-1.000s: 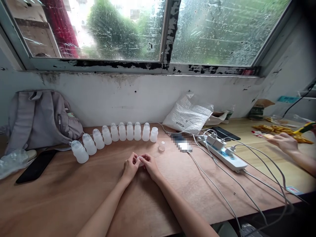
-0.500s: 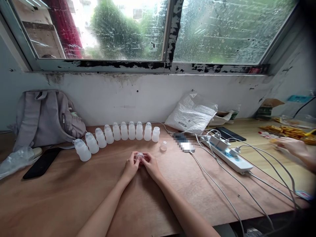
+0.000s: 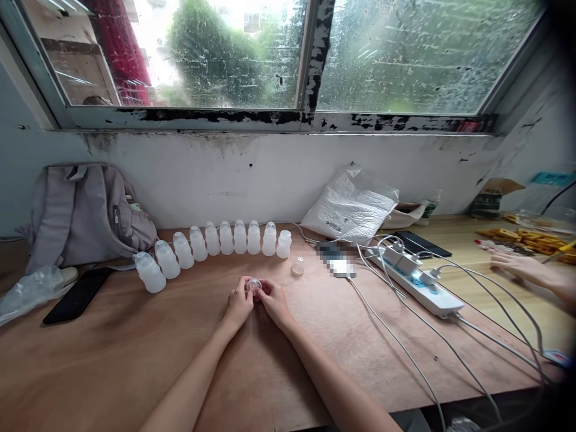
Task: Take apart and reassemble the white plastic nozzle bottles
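Both hands meet over the middle of the table. My left hand (image 3: 239, 303) and my right hand (image 3: 272, 300) pinch a small clear round plastic piece (image 3: 254, 284) from both sides; it looks like a bottle collar, though fingers cover part of it. Beyond them, a curved row of several frosted white baby bottles (image 3: 226, 239) stands upright, most with clear domed caps. The bottle at the right end (image 3: 284, 245) has an uncovered neck. Just right of my hands, a clear domed cap (image 3: 297, 266) lies on the wood.
A grey backpack (image 3: 85, 213), a black phone (image 3: 77, 295) and a plastic bag (image 3: 31, 291) lie left. Rightward are a silver bubble mailer (image 3: 348, 204), a power strip (image 3: 418, 282) with trailing cables, and another person's hand (image 3: 526, 269) near yellow pieces (image 3: 535, 240).
My hands stay in place, with the clear piece tilted slightly differently between the fingers. The other person's hand has shifted a little.
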Action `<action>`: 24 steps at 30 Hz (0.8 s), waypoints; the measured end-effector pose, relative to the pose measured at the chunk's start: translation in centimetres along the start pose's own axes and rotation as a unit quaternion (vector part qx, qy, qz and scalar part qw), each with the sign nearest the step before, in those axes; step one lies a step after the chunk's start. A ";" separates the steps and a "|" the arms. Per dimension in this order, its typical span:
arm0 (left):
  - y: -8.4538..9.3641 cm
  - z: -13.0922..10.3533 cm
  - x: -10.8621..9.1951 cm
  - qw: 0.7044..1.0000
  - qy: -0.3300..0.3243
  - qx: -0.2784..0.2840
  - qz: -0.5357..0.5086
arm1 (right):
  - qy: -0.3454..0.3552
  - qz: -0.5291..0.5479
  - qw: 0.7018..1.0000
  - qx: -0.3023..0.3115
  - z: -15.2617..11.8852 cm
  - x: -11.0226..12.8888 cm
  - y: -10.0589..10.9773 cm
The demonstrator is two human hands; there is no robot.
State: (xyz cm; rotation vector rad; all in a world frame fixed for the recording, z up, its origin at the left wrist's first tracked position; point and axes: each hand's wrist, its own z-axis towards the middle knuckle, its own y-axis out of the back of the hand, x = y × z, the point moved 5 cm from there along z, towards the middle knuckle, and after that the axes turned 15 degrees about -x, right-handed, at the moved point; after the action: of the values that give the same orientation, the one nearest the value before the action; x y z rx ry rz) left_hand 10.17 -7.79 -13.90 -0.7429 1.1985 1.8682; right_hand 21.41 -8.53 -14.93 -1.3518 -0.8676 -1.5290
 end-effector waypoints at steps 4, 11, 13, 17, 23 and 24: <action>0.0 0.0 -0.2 1.000 -0.005 0.000 0.011 | -0.012 0.007 1.000 -0.006 0.0 0.0 0.0; 0.1 0.0 -0.3 1.000 -0.007 0.001 0.027 | -0.017 0.000 1.000 -0.016 -0.1 0.1 0.1; 0.1 -0.1 -0.3 1.000 -0.004 0.006 0.026 | -0.014 -0.012 1.000 -0.022 -0.2 0.1 0.1; 0.1 -0.1 -0.3 1.000 -0.009 0.011 0.025 | -0.010 -0.032 0.999 -0.033 -0.1 -0.2 0.1; 0.0 -0.2 -0.4 0.999 -0.007 0.005 0.049 | -0.004 -0.036 0.999 -0.034 -0.1 -0.5 0.1; 0.0 -0.2 -0.4 0.999 -0.005 0.004 0.051 | -0.002 -0.038 0.999 -0.034 -0.1 -0.5 0.2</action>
State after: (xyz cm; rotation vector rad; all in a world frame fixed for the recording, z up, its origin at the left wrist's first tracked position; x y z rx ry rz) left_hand 10.37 -8.06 -13.63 -0.6792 1.2575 1.9459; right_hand 21.51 -8.62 -15.48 -1.3850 -0.8858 -1.6279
